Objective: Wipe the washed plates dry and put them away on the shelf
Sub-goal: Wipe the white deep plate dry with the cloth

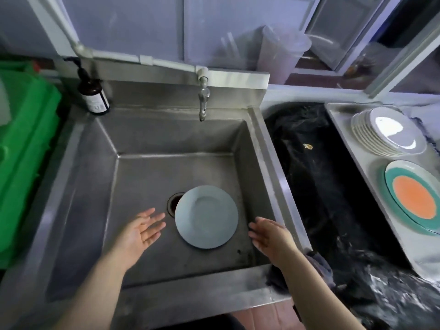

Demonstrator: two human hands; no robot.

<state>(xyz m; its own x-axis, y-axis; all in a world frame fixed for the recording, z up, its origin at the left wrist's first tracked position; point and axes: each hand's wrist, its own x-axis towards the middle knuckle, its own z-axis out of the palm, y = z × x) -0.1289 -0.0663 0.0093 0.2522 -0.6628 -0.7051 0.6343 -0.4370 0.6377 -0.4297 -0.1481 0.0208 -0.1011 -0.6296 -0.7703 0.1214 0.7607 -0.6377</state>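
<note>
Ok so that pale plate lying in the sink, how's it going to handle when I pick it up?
The plate looks rigid and probably breakable, like the stacked plates. It lies flat on the sink floor, so getting fingers under its rim may be awkward. Its smooth, possibly wet surface could be slippery, so both hands seem wise.

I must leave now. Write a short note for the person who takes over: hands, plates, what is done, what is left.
Left hand and right hand: both open, empty, on either side of the grey plate.
Grey plate: lying in the sink, partly over the drain.
Cloth: on the sink's right front corner.
Tray on the right: a stack of white plates and a colourful plate.
Left: lift, wipe and shelve the grey plate.
</note>
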